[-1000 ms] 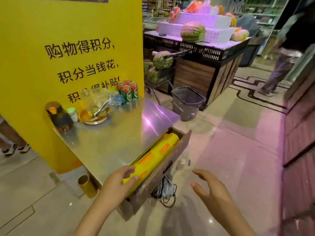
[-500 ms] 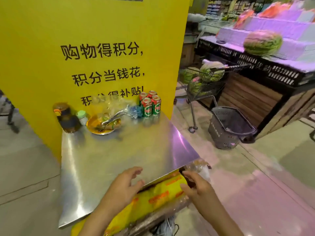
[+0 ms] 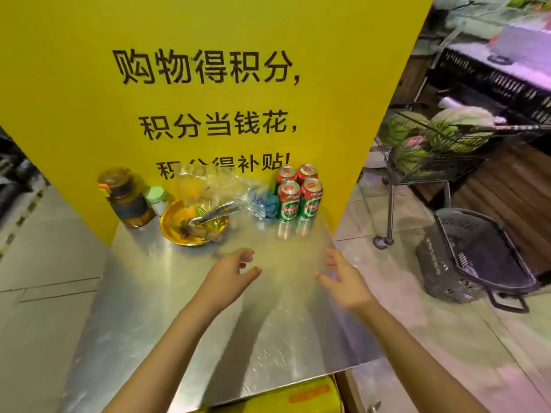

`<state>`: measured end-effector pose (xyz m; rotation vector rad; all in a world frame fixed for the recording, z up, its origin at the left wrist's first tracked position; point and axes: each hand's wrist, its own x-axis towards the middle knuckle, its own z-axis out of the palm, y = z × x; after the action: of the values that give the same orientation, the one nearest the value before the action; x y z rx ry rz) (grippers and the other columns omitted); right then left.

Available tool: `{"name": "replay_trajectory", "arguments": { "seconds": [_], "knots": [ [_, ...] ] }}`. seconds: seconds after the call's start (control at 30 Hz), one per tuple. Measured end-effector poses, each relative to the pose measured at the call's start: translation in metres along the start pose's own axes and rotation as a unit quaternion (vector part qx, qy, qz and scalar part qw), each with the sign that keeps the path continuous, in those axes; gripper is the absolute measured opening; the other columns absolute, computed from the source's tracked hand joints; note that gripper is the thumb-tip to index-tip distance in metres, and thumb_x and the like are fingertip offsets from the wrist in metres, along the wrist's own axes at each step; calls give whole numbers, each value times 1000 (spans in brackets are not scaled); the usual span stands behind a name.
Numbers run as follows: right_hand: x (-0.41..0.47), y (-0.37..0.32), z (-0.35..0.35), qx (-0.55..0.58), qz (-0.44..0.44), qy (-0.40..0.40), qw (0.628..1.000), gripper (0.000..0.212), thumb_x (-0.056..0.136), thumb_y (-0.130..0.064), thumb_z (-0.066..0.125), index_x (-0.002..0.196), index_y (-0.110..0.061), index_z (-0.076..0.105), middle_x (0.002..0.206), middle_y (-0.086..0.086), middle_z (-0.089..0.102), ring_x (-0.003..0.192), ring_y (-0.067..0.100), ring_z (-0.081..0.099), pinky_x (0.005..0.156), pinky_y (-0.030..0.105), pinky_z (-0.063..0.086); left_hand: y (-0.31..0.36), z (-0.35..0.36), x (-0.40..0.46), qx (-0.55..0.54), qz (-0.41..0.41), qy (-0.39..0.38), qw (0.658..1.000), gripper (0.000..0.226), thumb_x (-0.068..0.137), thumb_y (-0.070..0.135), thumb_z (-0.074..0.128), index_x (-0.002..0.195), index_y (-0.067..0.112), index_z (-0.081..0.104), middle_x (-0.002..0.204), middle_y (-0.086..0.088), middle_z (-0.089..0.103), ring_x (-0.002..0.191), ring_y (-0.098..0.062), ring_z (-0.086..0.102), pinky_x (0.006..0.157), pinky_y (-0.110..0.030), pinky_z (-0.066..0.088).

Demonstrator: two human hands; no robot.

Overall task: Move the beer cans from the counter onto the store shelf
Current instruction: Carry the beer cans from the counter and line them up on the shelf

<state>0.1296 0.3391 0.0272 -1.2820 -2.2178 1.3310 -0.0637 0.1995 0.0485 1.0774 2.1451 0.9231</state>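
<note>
1. My left hand (image 3: 231,271) hovers over the steel counter (image 3: 167,317), fingers spread and loosely curled, gripping nothing.
2. My right hand (image 3: 343,277) hangs level with it near the counter's right edge, likewise open and empty, palm turned inward.
3. Straight ahead of both hands, well apart from them, four beer cans (image 3: 299,195) stand at the counter's far end, against the yellow sign board (image 3: 208,40).
4. The cans stand upright in a tight two-by-two block, long axes vertical, so I judge a grasp from the side suits them.
5. The block sits ahead of the gap between my hands, slightly right of centre; my right hand looks marginally nearer.
6. Each can is green below, red above, with a red label and silver rim.
7. No store shelf is clearly in view from here.
</note>
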Motion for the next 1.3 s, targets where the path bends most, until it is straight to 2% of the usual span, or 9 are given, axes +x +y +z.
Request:
{"name": "replay_trajectory", "arguments": {
  "seconds": [0.13, 0.3, 0.47, 0.63, 0.73, 0.9, 1.07, 1.2, 1.3],
  "knots": [
    [71, 0, -7, 13, 19, 12, 1000, 62, 86, -19, 65, 140, -15, 35, 134, 9, 50, 124, 23, 48, 104, 38, 40, 12, 9, 86, 2, 16, -35, 999, 51, 86, 26, 64, 131, 10, 46, 126, -6, 56, 112, -21, 55, 85, -24, 40],
    [167, -14, -18, 79, 26, 52, 995, 75, 84, -16, 67, 144, -11, 23, 141, 3, 37, 131, 18, 36, 108, 35, 32, 31, 20, 186, -21, 69, -41, 997, 50, 79, 25, 70, 123, 13, 50, 116, 4, 57, 110, -18, 56, 91, -30, 44],
    [230, -20, -19, 69, -9, 74, 995, 69, 80, -13, 71, 137, -15, 32, 120, -4, 47, 116, 13, 48, 88, 24, 39, 32, 41, 250, 71, 90, 2, 993, 79, 67, 38, 76, 133, 16, 39, 125, -6, 50, 116, -23, 48, 98, -39, 43],
    [248, -10, -11, 82, -38, 88, 992, 56, 73, -2, 75, 122, -6, 47, 100, -5, 59, 94, 11, 60, 77, 18, 47, 28, 53, 265, 128, 83, 0, 988, 73, 64, 43, 79, 120, 11, 46, 118, -9, 55, 107, -28, 55, 86, -44, 49],
    [247, -6, -13, 91, -46, 97, 990, 50, 70, -4, 79, 112, -15, 55, 99, -3, 64, 89, 7, 61, 73, 10, 48, 25, 53, 268, 137, 96, 23, 986, 70, 66, 42, 78, 120, 12, 47, 118, -9, 58, 104, -28, 58, 82, -43, 50],
    [241, -3, -19, 91, -24, 131, 987, 44, 58, -17, 88, 87, -36, 60, 90, -6, 69, 86, 14, 65, 77, 29, 53, 37, 52, 257, 195, 111, 33, 974, 61, 68, 43, 74, 115, 10, 50, 113, -10, 59, 98, -29, 59, 72, -37, 47],
    [212, 2, -29, 110, -16, 119, 987, 42, 51, -24, 88, 85, -35, 66, 90, -4, 72, 88, 17, 67, 81, 36, 55, 47, 49, 237, 199, 137, 31, 970, 56, 70, 41, 72, 110, 9, 52, 110, -9, 60, 95, -29, 60, 68, -33, 43],
    [172, 3, -47, 144, -14, 101, 984, 41, 59, -9, 86, 90, -29, 69, 93, 0, 73, 90, 19, 68, 80, 31, 56, 56, 41, 207, 142, 151, 33, 978, 53, 64, 43, 73, 105, 13, 56, 103, -4, 62, 89, -23, 60, 74, -40, 52],
    [134, -5, -62, 172, -18, 83, 981, 39, 62, -3, 83, 93, -21, 69, 90, 0, 73, 84, 16, 68, 71, 21, 56, 64, 30, 171, 93, 138, 21, 986, 52, 59, 47, 72, 102, 20, 58, 97, 3, 63, 86, -16, 59, 76, -38, 52]
  ]
}}
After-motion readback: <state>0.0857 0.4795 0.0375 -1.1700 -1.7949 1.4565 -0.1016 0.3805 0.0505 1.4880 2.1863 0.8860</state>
